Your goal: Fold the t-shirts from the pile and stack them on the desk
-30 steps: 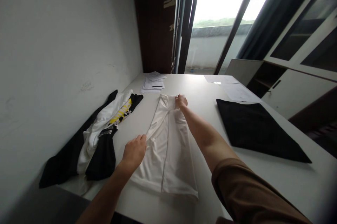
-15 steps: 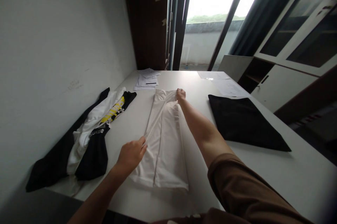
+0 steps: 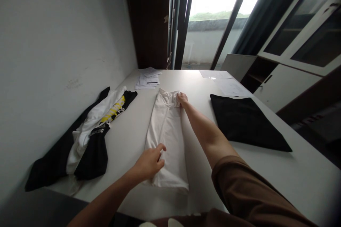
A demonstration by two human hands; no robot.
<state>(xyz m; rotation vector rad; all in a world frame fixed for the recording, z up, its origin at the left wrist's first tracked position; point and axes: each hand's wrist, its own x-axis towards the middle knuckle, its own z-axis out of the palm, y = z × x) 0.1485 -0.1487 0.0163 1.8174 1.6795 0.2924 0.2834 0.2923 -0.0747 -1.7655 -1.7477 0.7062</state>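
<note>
A white garment (image 3: 170, 131) lies lengthwise in front of me in a narrow, folded strip, its far end gathered and wrinkled. My right hand (image 3: 182, 99) is closed on the far right corner, with cloth bunched at the fingertips. Over the near left part of the garment is my left hand (image 3: 150, 161), its fingers bent and a small bit of white cloth showing between thumb and forefinger. The garment's kind cannot be made out from its folded shape.
All this lies on a white table (image 3: 199, 170). On the left, by the wall, is a heap of black and white clothes (image 3: 92, 156). A folded black cloth (image 3: 247, 122) lies on the right. Loose papers (image 3: 147, 79) and flat sheets (image 3: 231, 87) are at the far edge.
My left hand has moved right with the garment's left side, and the garment has become narrower. My right hand stays at the far corner, where the cloth is more bunched. The view has shifted slightly.
</note>
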